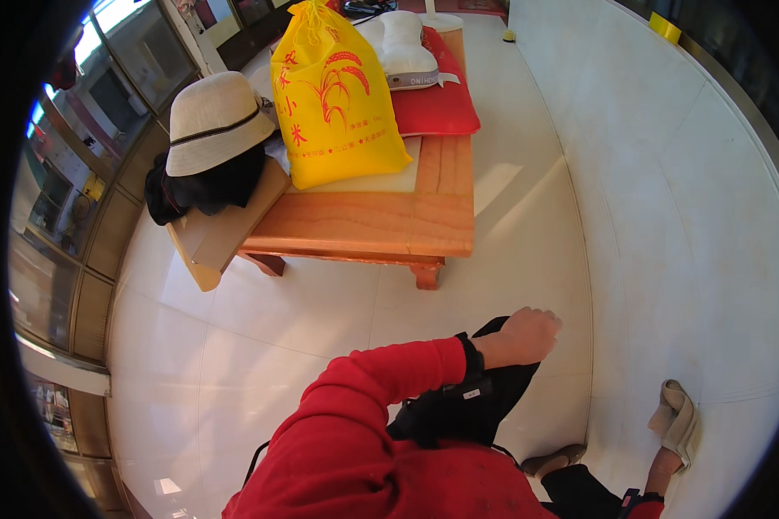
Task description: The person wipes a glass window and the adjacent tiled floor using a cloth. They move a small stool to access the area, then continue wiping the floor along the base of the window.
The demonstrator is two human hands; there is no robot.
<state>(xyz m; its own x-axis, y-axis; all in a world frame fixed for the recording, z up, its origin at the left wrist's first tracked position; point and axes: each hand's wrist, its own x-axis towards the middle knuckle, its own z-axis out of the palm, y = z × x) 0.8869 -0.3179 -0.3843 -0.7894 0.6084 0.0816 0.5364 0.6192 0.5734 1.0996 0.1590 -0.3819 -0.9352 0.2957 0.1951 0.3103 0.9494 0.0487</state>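
Observation:
My right hand (666,464) is at the lower right, against the pale tiled wall (675,259). A folded beige cloth (677,418) is in it and covers its fingers. My left hand (524,335) is held out in front of me over my black-trousered knee (467,409), its fingers curled in. Nothing shows in it, though the palm side is hidden. Both arms wear red sleeves with dark bands at the wrists. My shoe (554,459) rests on the floor close to the foot of the wall.
Ahead is a low wooden table (350,220) with a yellow drawstring bag (337,104), a white pillow (402,52) and a red cushion (438,113). A beige hat (217,123) sits on black cloth over a cardboard box (234,233) jutting past the table's corner. Glazed panels (58,201) line the left.

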